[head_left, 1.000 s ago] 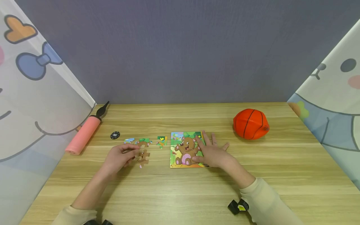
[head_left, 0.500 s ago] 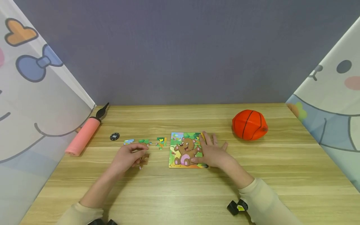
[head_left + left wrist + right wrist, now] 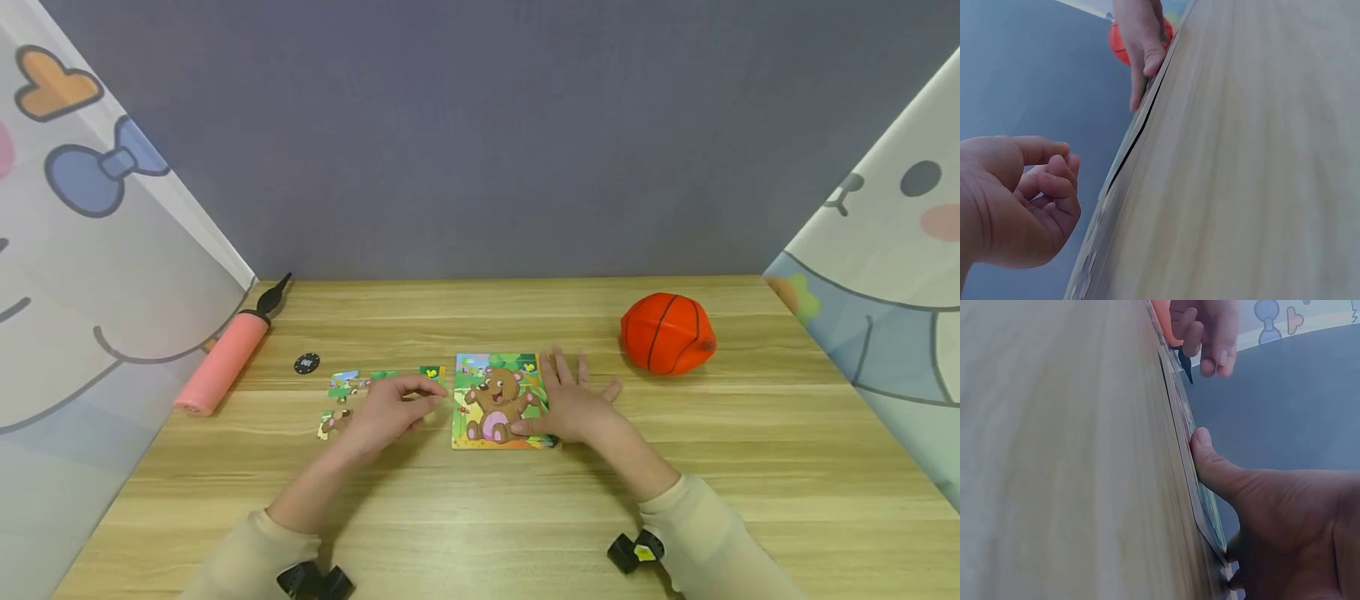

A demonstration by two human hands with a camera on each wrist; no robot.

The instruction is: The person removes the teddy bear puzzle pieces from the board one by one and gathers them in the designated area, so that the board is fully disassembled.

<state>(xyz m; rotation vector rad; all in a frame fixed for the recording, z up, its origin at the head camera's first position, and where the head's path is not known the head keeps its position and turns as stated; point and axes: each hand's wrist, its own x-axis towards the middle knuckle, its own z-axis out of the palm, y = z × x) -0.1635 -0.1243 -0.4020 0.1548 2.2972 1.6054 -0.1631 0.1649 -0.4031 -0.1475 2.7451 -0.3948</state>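
Note:
In the head view, a square bear puzzle (image 3: 497,402) lies flat on the wooden table. My right hand (image 3: 577,410) rests spread over its right edge, with the thumb on the picture. The right wrist view shows that thumb (image 3: 1216,465) touching the board. To the left of the puzzle my left hand (image 3: 393,412) hovers above loose jigsaw pieces, its fingers bent and loosely curled. I see nothing between its fingertips in the left wrist view. A bear-coloured piece (image 3: 335,422) and a blue-and-green piece (image 3: 344,383) show to its left. Others are partly hidden beneath it.
A pink hand pump (image 3: 225,360) lies at the table's left edge, with a black round chip (image 3: 307,362) to its right. A red, dented basketball-patterned ball (image 3: 667,333) sits at the back right. A grey wall (image 3: 495,142) stands behind the table.
My left hand has moved right over the loose pieces, towards the puzzle, uncovering pieces on its left. My right hand has shifted slightly to the right on the puzzle's edge.

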